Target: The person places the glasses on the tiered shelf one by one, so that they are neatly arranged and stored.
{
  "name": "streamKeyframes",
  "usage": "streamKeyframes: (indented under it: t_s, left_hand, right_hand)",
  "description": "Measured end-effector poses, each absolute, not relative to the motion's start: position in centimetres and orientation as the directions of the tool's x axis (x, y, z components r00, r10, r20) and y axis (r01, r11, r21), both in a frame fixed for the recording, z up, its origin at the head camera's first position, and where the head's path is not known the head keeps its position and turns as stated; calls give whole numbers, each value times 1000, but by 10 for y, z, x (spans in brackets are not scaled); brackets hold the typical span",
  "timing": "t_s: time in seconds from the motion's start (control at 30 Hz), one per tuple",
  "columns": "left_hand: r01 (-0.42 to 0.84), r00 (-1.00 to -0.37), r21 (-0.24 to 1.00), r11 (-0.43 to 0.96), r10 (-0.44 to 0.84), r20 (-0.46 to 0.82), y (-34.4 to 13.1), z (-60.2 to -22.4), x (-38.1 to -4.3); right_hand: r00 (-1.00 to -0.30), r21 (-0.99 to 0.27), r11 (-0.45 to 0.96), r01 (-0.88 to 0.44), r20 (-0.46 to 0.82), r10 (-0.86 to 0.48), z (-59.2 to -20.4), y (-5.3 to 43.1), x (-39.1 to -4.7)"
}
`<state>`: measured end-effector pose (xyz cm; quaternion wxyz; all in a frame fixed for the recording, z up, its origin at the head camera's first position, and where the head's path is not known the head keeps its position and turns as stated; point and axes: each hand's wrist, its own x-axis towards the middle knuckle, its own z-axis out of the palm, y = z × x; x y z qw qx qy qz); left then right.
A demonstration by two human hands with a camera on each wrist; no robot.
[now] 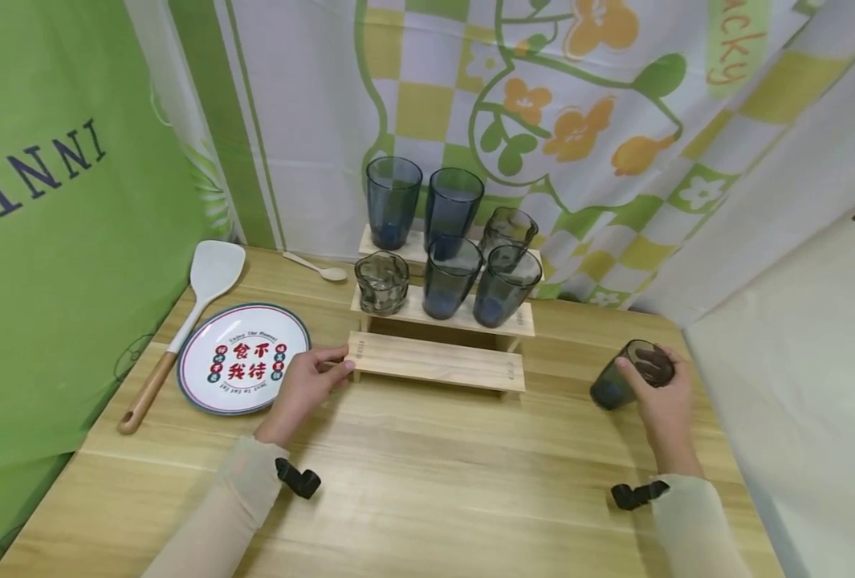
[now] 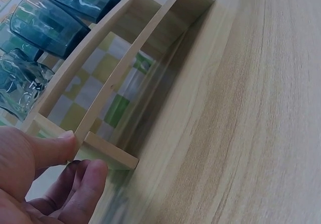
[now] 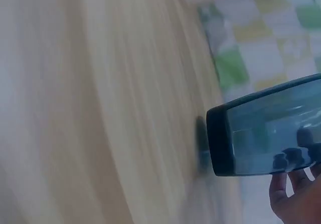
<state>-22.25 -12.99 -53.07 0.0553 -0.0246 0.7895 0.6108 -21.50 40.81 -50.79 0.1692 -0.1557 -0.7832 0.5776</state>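
Note:
My left hand (image 1: 306,395) is at the near left corner of a three-tier wooden rack (image 1: 437,360), thumb and fingers pinching the end of its lowest shelf. In the left wrist view the thumb (image 2: 52,147) lies on the corner of the board. On the right side, my right hand (image 1: 665,405) grips a tinted blue-grey drinking glass (image 1: 611,387), tilted, with the thumb at the near side. The right wrist view shows the glass (image 3: 271,133) with its thick base apart from its shadow on the tabletop. The lowest shelf is bare.
Two tall glasses (image 1: 392,201) and a short wavy glass (image 1: 511,229) stand on the top tier. Another wavy glass (image 1: 381,285) and two tall glasses (image 1: 450,281) occupy the middle tier. At left lie a plate (image 1: 246,393), a spatula (image 1: 181,333) and a small spoon (image 1: 315,266).

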Motion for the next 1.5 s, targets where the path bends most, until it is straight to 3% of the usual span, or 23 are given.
streamKeyframes:
  t_s: [0.13,0.33,0.5,0.63,1.0,1.27,1.5]
  left_hand:
    - [-92,-993,961,262,43,-107,-131,-529,-223]
    - [-95,-994,959,268,21,-104,-134,-527,-225]
    - [-105,-993,970,221,26,-113,-128,-528,-229]
    - [-100,-993,976,192,47,-111,-118,-531,-231]
    - [-115,-991,977,180,48,-125,-112,-531,-225]
    - [-89,-993,967,241,55,-105,-119,-531,-226]
    - [-117,-990,976,182,57,-129,-118,-535,-228]
  right_hand:
    - [-895,-964,252,-79,180,408,-490,363,-203]
    - [-923,-937,217,-272,318,215,-453,274,-201]
    - [-934,-933,129,-336,348,81,-451,204,-209]
    - [-934,-922,200,-331,351,71,-461,168,-216]
    - [-917,-819,466,-336,397,36,-475,161,-211]
    - [-908,-785,502,-363,418,-4,-483,169,-201]
    - [-923,-804,498,-325,385,19,-486,165,-207]
